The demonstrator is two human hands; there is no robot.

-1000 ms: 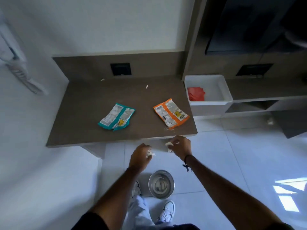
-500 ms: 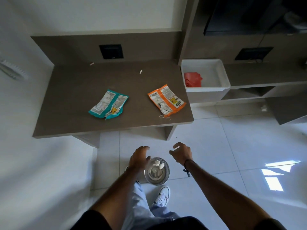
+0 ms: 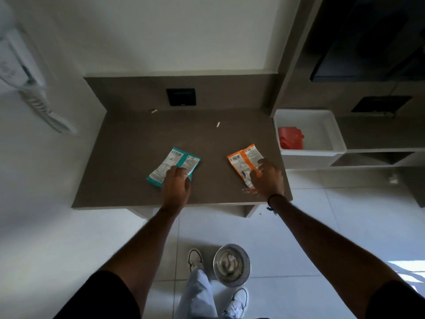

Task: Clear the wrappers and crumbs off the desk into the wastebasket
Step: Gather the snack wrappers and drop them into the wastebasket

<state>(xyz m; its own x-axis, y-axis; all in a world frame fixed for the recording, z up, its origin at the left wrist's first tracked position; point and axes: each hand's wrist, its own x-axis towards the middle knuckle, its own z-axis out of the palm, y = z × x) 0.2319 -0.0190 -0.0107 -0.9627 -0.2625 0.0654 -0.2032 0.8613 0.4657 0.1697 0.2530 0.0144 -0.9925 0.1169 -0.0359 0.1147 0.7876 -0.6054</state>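
the left hand (image 3: 176, 186) lies palm down on the near end of the teal wrapper (image 3: 174, 163), fingers (image 3: 178, 172) curled over its lower right corner; whether they have closed on the packet or only press it cannot be told. the right hand (image 3: 268, 179) sits on the near end of the orange wrapper (image 3: 245, 161), fingertips (image 3: 254, 174) bent onto the foil, thumb side toward the packet; again it touches, but a firm pinch cannot be made out. a dark cord (image 3: 272, 202) circles the right wrist.

both wrappers lie flat on the brown desk (image 3: 128, 157), well apart from each other, the teal one left of centre and the orange one near the right edge. each shows its printed white label side up and is angled with its far end leaning right. a few pale crumbs (image 3: 247, 191) sit by the desk's front edge just under the right hand. farther back, a small white scrap (image 3: 217, 125) lies near the middle rear of the desk, and another scrap (image 3: 153, 110) rests against the back panel, left of a black socket plate (image 3: 181, 97).

on the tiled floor below the desk's front edge stands the round metal wastebasket (image 3: 231, 264), between the person's white shoes (image 3: 195, 259), with pale crumpled bits inside it. it is well apart from both hands.

to the right of the desk a white bin (image 3: 338, 139) sits on a low shelf, holding something red (image 3: 290, 137).
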